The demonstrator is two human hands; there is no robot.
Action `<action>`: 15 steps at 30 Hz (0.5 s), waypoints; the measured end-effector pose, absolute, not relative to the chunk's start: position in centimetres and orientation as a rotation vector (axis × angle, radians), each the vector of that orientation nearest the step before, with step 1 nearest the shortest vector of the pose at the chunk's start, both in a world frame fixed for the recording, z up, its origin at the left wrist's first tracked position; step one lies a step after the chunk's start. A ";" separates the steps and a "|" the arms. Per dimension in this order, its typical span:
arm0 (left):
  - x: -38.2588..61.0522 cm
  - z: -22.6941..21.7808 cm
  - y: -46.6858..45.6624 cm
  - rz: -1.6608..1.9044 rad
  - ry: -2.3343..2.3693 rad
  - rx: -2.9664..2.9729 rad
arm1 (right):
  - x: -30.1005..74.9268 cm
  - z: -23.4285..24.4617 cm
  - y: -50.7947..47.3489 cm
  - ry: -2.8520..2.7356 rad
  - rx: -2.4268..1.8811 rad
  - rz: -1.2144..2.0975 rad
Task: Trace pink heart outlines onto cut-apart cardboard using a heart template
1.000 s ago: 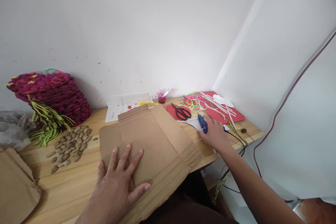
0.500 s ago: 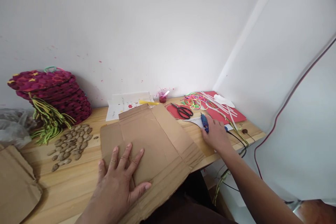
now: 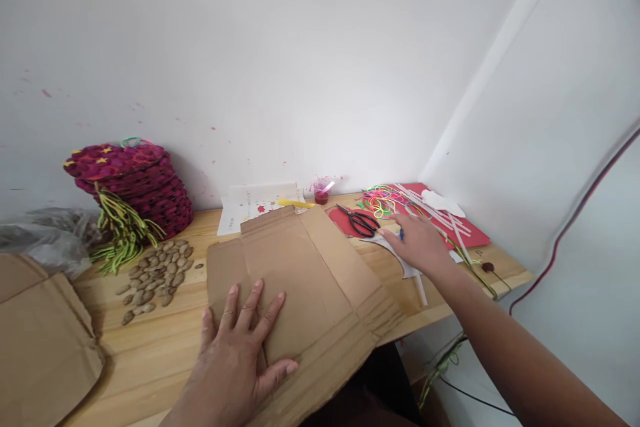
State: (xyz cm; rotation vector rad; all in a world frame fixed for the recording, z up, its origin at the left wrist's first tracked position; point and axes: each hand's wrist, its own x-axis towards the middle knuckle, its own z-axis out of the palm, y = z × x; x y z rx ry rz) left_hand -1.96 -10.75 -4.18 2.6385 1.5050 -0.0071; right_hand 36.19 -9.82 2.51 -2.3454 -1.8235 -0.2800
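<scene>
My left hand (image 3: 237, 347) lies flat with fingers spread on a folded sheet of brown cardboard (image 3: 310, 280). My right hand (image 3: 417, 240) reaches over the table to the right of the cardboard, thumb and fingers apart. Its thumb is close to the handles of the black scissors (image 3: 364, 221); I cannot tell if they touch. A small blue part of the glue gun (image 3: 401, 233) shows between the thumb and fingers, the rest hidden by the hand. Below that hand lie a white paper cutout (image 3: 393, 250) and a pale strip (image 3: 421, 289).
Red sheets (image 3: 473, 233), pale strips and a tangle of neon cords (image 3: 384, 201) lie at the right back. A cup of red liquid (image 3: 321, 194) stands near the wall. At left are a woven purple basket (image 3: 135, 180), several brown nuts (image 3: 160, 273) and more cardboard (image 3: 45, 340).
My right hand has shifted off its hold around the glue gun toward the scissors. My left hand stays on the cardboard. The view has turned slightly left.
</scene>
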 end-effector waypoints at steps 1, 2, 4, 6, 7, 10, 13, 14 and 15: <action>-2.0 -4.3 -10.8 -0.002 1.507 2.636 | 35.4 2.8 -8.7 -1.922 -2.273 -0.241; -2.0 -4.4 -10.8 0.003 1.508 2.634 | 34.5 3.0 -7.4 -2.031 -2.200 -0.186; -2.1 -4.6 -10.7 0.014 1.511 2.634 | 32.9 3.0 -4.3 -2.223 -2.065 -0.082; -2.1 -4.6 -10.7 0.015 1.511 2.635 | 31.7 2.9 -1.0 -2.324 -2.000 -0.020; -2.1 -4.5 -10.7 0.008 1.512 2.631 | 31.3 2.8 0.5 -2.357 -1.982 0.005; -1.9 -4.0 -10.6 -0.048 1.521 2.593 | 31.2 2.8 3.8 -2.423 -1.972 0.064; -1.8 -3.5 -10.6 -0.093 1.513 2.548 | 32.3 2.5 4.8 -2.468 -1.992 0.091; -1.8 -3.4 -10.6 -0.094 1.504 2.542 | 32.8 2.3 4.7 -2.477 -2.002 0.089; -1.8 -3.3 -10.6 -0.088 1.497 2.542 | 33.4 2.2 4.5 -2.483 -2.013 0.080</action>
